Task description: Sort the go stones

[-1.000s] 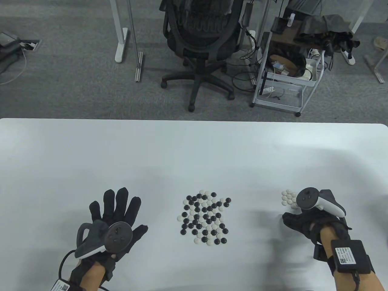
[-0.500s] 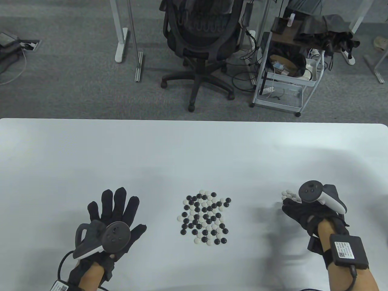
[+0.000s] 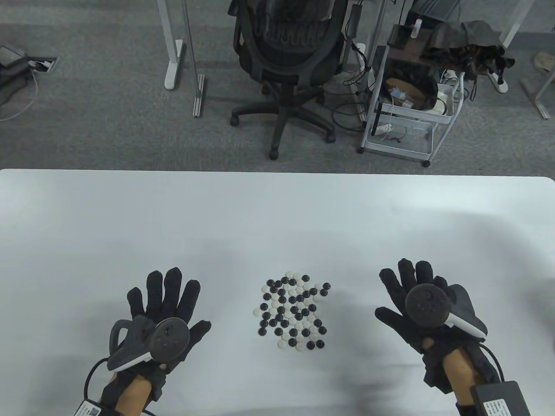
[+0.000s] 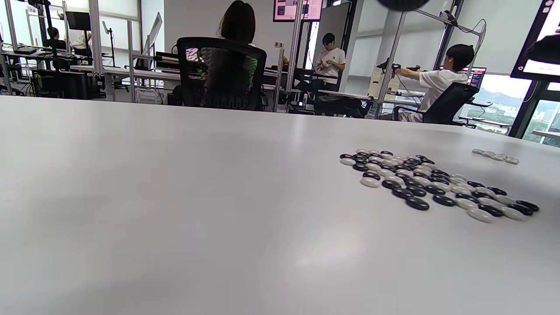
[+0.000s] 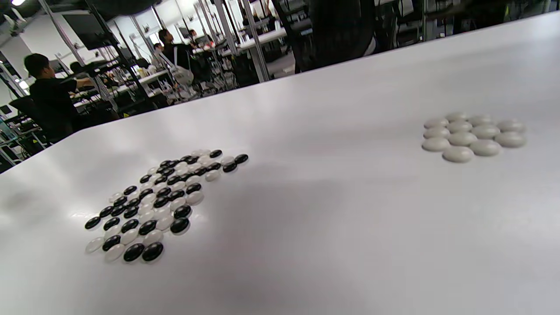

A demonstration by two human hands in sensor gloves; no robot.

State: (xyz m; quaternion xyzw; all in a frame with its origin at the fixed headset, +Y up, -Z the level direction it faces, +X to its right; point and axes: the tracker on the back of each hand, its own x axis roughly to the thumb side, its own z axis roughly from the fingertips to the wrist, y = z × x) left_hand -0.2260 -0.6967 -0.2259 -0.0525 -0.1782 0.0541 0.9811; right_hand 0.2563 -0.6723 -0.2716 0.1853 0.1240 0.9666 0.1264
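A mixed pile of black and white Go stones (image 3: 292, 314) lies on the white table (image 3: 277, 216), between my hands. It also shows in the left wrist view (image 4: 433, 183) and the right wrist view (image 5: 162, 201). A small cluster of white stones (image 5: 472, 133) lies apart to the right, faintly seen in the left wrist view (image 4: 496, 156). In the table view my right hand hides it. My left hand (image 3: 167, 299) is open, palm down, fingers spread, left of the pile. My right hand (image 3: 409, 288) is open, palm down, fingers spread, right of the pile. Neither hand holds anything.
Beyond the table's far edge stand a black office chair (image 3: 288, 56) and a white wire cart (image 3: 407, 112) on grey carpet. The far half of the table shows bare white surface.
My right hand has left the white cluster, turned palm down with fingers spread, and shifted left and nearer, now covering that cluster in the table view. The left hand has barely moved.
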